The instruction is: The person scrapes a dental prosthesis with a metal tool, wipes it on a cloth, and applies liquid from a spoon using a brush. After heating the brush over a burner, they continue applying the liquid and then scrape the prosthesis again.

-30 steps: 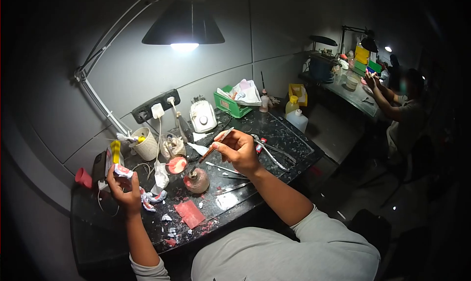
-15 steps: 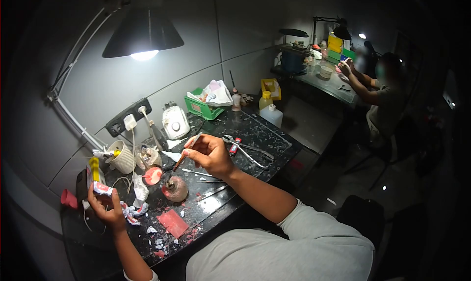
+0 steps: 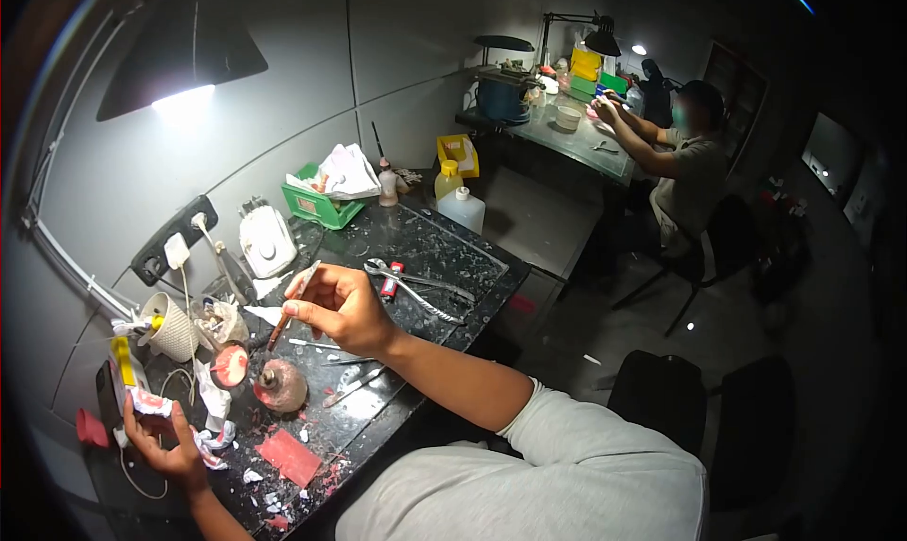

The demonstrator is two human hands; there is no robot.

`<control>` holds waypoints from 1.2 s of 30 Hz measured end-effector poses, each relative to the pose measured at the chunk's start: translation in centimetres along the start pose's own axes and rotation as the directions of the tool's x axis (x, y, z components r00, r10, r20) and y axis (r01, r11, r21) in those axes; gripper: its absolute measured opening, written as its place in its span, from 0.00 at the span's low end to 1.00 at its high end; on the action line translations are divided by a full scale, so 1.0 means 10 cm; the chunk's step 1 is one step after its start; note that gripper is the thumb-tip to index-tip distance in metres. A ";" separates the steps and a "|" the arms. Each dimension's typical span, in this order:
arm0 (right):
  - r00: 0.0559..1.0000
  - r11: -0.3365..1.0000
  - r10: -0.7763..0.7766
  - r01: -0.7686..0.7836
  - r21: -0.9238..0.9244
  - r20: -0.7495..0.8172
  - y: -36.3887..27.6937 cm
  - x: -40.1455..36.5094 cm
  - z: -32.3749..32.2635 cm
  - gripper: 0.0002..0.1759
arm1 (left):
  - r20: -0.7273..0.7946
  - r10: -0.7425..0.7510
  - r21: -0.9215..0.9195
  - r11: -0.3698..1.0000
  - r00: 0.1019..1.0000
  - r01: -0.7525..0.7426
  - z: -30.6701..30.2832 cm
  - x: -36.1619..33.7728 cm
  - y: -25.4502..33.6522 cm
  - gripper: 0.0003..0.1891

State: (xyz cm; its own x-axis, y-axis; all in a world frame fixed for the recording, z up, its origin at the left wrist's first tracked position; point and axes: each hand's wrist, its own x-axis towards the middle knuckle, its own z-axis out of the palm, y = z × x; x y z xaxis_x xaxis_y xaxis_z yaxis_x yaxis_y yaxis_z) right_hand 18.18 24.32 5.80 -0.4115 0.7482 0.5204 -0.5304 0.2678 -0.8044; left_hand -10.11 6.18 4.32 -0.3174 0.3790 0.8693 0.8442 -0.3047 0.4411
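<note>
While right hand (image 3: 345, 307) fingers pinch slim tool (image 3: 282, 320), axis diagonal, tip down-left, left hand (image 3: 168, 444) grips cast (image 3: 151, 405).

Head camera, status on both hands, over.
Right hand shut on thin tool, tip above round pot. Left hand grips pink-and-white model. Loose metal tools beside pot.

Light grey shirt (image 3: 576, 475), bare forearms (image 3: 453, 380)
</note>
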 end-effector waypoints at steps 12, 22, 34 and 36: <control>0.998 0.999 0.050 -0.050 0.000 0.034 -0.03 -0.03 0.00 0.07 | 0.012 -0.107 -0.016 0.994 0.994 0.107 -0.05 -0.03 0.01 0.31; 0.998 0.999 0.018 -0.016 -0.032 0.062 0.02 -0.02 -0.01 0.08 | -0.015 0.026 0.020 0.999 1.000 -0.026 -0.03 0.03 0.07 0.33; 0.998 0.999 0.013 -0.011 -0.037 0.068 0.02 -0.03 -0.02 0.08 | -0.027 0.026 0.030 0.999 0.999 -0.025 -0.02 0.04 0.10 0.32; 0.997 0.999 0.015 -0.012 -0.037 0.070 0.03 -0.03 -0.01 0.08 | -0.025 0.020 0.034 0.999 0.999 -0.019 -0.03 0.04 0.10 0.32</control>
State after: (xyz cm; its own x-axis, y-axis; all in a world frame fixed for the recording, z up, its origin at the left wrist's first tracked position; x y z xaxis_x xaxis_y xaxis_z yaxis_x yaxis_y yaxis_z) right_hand 18.25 24.25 5.40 -0.4704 0.7078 0.5271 -0.4974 0.2807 -0.8208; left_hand -9.51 5.74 5.22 -0.3115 0.3510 0.8830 0.8641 -0.2821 0.4169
